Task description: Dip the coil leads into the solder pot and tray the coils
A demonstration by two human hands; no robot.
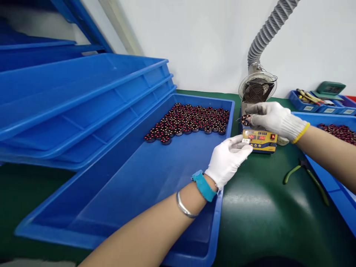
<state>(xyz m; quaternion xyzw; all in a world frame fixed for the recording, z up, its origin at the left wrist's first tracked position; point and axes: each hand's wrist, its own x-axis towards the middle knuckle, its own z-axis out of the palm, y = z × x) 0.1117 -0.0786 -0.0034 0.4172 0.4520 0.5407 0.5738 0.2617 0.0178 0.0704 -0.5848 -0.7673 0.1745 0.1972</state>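
My right hand [274, 119], in a white glove with a yellow cuff edge, pinches a small round wound coil part [246, 119] above a yellow-and-blue control unit [260, 141] with red digits. Dark patches mark the glove's fingers. Just left of the unit's front panel is my left hand [228, 157], also gloved, with a teal wrist strap [204, 185]. Its fingers are pressed together, and what they hold, if anything, I cannot make out. A small white label [245, 141] shows at its fingertips.
At left, a blue tray [125, 178] holds many round black parts [191, 118] beside stacked blue trays [83, 107]. Behind the unit stands a fan-fronted extractor [257, 91] with a grey hose [268, 31]. Green-handled cutters [303, 170] lie near a right-hand tray [328, 170].
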